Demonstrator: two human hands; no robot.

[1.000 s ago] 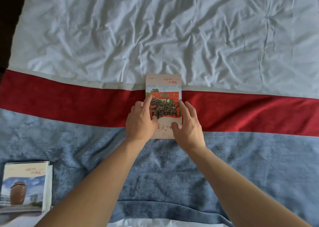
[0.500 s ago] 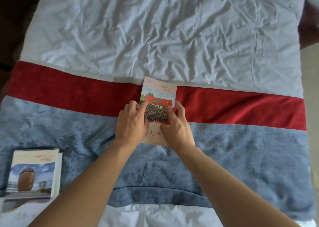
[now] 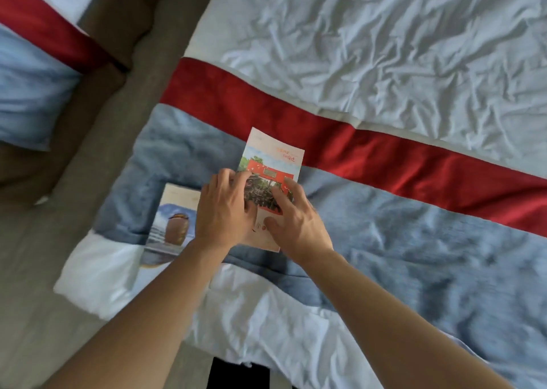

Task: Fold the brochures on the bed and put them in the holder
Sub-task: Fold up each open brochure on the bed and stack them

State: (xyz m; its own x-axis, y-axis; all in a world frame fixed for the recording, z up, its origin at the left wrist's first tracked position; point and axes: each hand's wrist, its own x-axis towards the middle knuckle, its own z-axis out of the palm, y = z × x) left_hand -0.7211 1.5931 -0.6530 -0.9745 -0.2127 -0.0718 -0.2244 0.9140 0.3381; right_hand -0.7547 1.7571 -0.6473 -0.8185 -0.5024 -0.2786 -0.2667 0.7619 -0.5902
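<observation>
Fingers (image 3: 236, 178) of the left hand (image 3: 225, 211) and of the right hand (image 3: 299, 223) lie fairly straight and spread, pressing flat on the folded brochure (image 3: 270, 163), grasping nothing. Change: brochure and both hands have shifted left along the bed (image 3: 414, 240), from the red band (image 3: 384, 152) onto the blue throw, now just beside the holder (image 3: 173, 223) near the bed's left edge, so folding looks finished and insertion looks next. Item: narrow upright panel, pale cover with red gate picture and orange lettering, lying flat, slightly tilted.
</observation>
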